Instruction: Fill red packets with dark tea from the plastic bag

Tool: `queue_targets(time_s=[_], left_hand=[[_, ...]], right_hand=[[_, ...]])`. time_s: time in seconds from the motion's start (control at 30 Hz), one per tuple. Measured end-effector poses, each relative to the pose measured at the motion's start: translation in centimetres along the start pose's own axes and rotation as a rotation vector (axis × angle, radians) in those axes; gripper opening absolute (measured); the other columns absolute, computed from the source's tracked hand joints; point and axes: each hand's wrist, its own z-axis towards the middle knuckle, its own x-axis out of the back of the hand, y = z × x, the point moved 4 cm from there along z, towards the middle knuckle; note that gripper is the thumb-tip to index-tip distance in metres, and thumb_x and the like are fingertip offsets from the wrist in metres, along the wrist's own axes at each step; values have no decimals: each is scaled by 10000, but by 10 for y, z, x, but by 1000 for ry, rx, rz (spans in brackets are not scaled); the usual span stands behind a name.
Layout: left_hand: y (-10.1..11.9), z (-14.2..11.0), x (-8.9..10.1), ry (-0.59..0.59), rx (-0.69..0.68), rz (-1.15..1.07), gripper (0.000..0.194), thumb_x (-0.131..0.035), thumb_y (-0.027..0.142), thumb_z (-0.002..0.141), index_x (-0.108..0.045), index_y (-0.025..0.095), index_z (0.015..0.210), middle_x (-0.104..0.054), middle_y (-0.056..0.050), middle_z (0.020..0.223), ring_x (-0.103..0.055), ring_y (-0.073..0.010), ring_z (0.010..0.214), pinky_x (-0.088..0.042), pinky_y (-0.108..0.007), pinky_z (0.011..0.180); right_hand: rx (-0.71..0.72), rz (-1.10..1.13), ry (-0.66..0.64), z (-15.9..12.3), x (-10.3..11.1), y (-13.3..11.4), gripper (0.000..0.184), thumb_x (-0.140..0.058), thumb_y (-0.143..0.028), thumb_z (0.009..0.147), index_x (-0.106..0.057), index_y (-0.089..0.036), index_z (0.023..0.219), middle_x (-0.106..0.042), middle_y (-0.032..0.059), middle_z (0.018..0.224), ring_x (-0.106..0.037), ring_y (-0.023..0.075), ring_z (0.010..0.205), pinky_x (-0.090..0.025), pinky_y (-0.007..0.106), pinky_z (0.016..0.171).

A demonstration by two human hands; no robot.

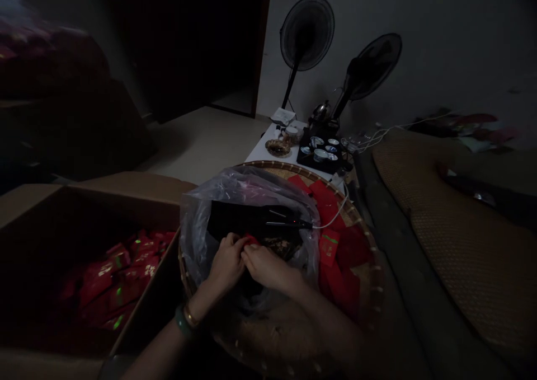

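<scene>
Well, over the middle of the round woven bamboo tray [361, 229], the left hand [226, 262] and the right hand [264, 268] come together, fingers curled and almost touching, and both pinch a small red packet [250, 239], of which only a sliver shows. A green bangle [181, 319] and a thin gold bangle [191, 315] circle the left wrist. Right under the hands, a clear plastic bag [201, 229] sits open in the tray, its crumpled wall rising around them. Inside the bag, just beyond the fingertips, lies a dark rectangular object [230, 220], too dim to identify, with a slim black tong-like tool [289, 219] beside it, trailing a white cord [335, 215] across the tray. Red paper envelopes [339, 251] lie overlapping in a loose spread on the tray's far right side, beside the bag. Left of the tray stands an open cardboard box [159, 192], filled with red packets [113, 279]. A woven mat [453, 240] lies to the right of the tray. Past the tray's far rim, a white counter [262, 151] carries a black tea tray [312, 159] set with small cups, and a metal kettle [321, 111] stands behind it. Two black standing fans [306, 33] rise farther back against the wall.
</scene>
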Motion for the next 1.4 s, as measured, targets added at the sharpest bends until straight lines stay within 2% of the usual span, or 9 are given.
queue_targets(time_s=[0.3, 0.5, 0.57, 0.67, 0.77, 0.83, 1.0, 1.17, 1.4], left_hand=[[-2, -1, -4, -42, -11, -70, 356, -438, 123, 767, -573, 143, 1096, -467, -83, 963, -497, -168, 884, -429, -282, 792], [-4, -4, 1, -105, 50, -88, 294, -386, 132, 813, -613, 155, 998, -467, -63, 928, -521, -137, 796, -429, -247, 732], [-8, -5, 0, -121, 73, -70, 316, -352, 134, 837, -616, 144, 1011, -471, -68, 930, -531, -131, 781, -427, -248, 737], [-11, -7, 0, -157, 62, -20, 338, -317, 130, 853, -638, 135, 960, -481, -74, 934, -536, -126, 773, -417, -252, 750], [-12, -11, 3, -222, 59, 34, 330, -332, 90, 818, -650, 127, 899, -498, -77, 912, -529, -124, 738, -411, -247, 714], [-12, -13, 7, -250, 63, 57, 310, -365, 75, 781, -648, 128, 896, -508, -74, 886, -523, -126, 714, -407, -243, 678], [-12, -13, 15, -204, 59, 65, 392, -358, 16, 719, -628, 131, 979, -537, -75, 846, -527, -142, 713, -405, -252, 660], [-11, -7, 19, -52, 95, -58, 405, -399, -30, 663, -562, 139, 993, -605, -50, 872, -561, -139, 787, -406, -244, 705], [-6, -6, 21, -52, -22, -109, 260, -459, 3, 701, -646, 152, 804, -609, -43, 815, -570, -131, 760, -413, -240, 713]], right_hand=[[-45, -111, 119, -4, -20, -9, 299, -331, -143, 887, -577, -53, 1032, -615, 151, 901, -608, 228, 823, -517, 344, 715], [300, 153, 504, -29, 2, -12, 276, -382, -137, 865, -591, -166, 1044, -629, 88, 985, -589, 160, 935, -482, 286, 848], [191, 226, 611, -21, 12, 10, 299, -372, -124, 865, -579, -177, 1073, -632, 70, 953, -590, 142, 909, -480, 279, 848], [-42, 133, 467, 14, 9, 46, 483, -421, -44, 782, -458, -140, 1254, -487, 127, 1243, -452, 189, 1154, -400, 349, 973], [-94, -88, 197, 51, -7, 65, 754, -455, 51, 672, -293, -167, 1375, -244, 143, 1428, -256, 273, 1291, -372, 419, 981], [-108, -206, 125, 68, -15, 68, 762, -435, 66, 680, -283, -199, 1378, -238, 142, 1430, -287, 295, 1263, -395, 441, 940], [-98, -287, 138, 89, -20, 72, 502, -373, 11, 779, -427, -170, 1244, -504, 136, 1138, -457, 229, 1052, -453, 354, 837], [-88, -201, 200, 94, -22, 86, 418, -453, 1, 721, -498, -150, 1108, -499, 124, 1091, -443, 223, 1052, -432, 323, 836], [-65, 92, 391, 96, -25, 98, 267, -503, -57, 678, -555, -156, 921, -578, 56, 927, -523, 174, 882, -418, 290, 818]])
